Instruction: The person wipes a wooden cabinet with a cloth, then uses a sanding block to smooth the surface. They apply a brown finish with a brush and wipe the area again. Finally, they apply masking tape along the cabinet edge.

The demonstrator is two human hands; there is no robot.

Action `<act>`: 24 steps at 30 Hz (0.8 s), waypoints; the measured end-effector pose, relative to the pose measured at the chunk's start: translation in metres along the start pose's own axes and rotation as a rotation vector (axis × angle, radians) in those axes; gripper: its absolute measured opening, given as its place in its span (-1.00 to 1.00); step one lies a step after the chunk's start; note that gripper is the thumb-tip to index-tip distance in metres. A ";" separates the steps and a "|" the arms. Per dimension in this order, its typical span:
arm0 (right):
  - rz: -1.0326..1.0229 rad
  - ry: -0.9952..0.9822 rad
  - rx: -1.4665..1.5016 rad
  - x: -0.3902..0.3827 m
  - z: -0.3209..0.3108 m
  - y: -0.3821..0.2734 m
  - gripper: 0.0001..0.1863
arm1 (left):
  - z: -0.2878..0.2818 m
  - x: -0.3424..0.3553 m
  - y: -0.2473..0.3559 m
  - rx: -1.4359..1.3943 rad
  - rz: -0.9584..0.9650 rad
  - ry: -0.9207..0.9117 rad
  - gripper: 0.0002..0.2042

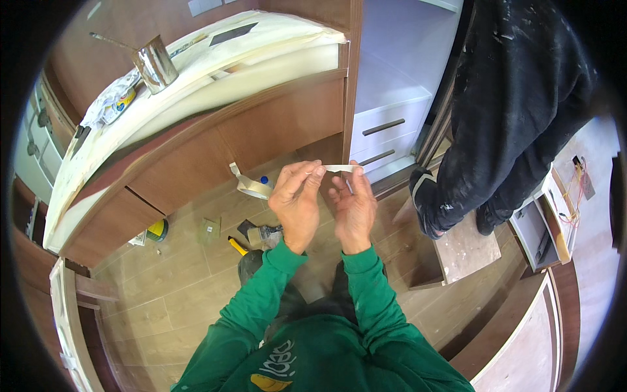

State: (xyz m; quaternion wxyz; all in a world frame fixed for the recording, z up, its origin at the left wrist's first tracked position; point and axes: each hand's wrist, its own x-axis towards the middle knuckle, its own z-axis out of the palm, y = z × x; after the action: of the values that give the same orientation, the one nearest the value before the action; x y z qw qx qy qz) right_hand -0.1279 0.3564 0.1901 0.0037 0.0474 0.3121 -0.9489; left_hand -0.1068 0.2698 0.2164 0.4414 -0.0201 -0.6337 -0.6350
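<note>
A short strip of pale masking tape (339, 168) is stretched level between my two hands. One end is pinched in the thumb and fingers of my left hand (295, 206); the other is between the thumb and forefinger of my right hand (354, 212), whose other fingers curl loosely. Below and left, a roll of tape (255, 189) lies on the floor with a loose end standing up, a small blue cap (264, 179) beside it. Near my knee are a wide paintbrush (269, 236) and a tool with a yellow handle (237, 246).
At right, a person in paint-flecked dark trousers (509, 111) stands on a wooden box (467, 255). A metal can (155, 65) and brushes rest on the covered bench (281, 59). White drawers (392, 134) stand ahead; loose wires (576, 196) hang far right. A yellow-and-dark tub (157, 229) is at left.
</note>
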 end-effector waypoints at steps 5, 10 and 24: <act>0.091 0.071 -0.067 0.018 -0.012 0.006 -0.38 | 0.000 0.025 0.012 0.101 0.134 -0.028 -0.89; -0.426 -0.080 -0.358 0.020 -0.010 -0.015 -0.46 | -0.010 0.065 0.012 0.250 0.112 -0.339 -0.89; -0.441 -0.195 -0.658 0.053 0.028 -0.007 -0.80 | 0.011 0.101 0.006 0.396 0.027 -0.447 -0.76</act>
State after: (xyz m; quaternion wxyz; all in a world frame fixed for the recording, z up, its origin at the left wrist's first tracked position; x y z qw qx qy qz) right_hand -0.1837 0.3468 0.2120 -0.1554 -0.1147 0.5998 -0.7765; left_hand -0.1711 0.2261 0.2821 0.2946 -0.0815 -0.8264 -0.4729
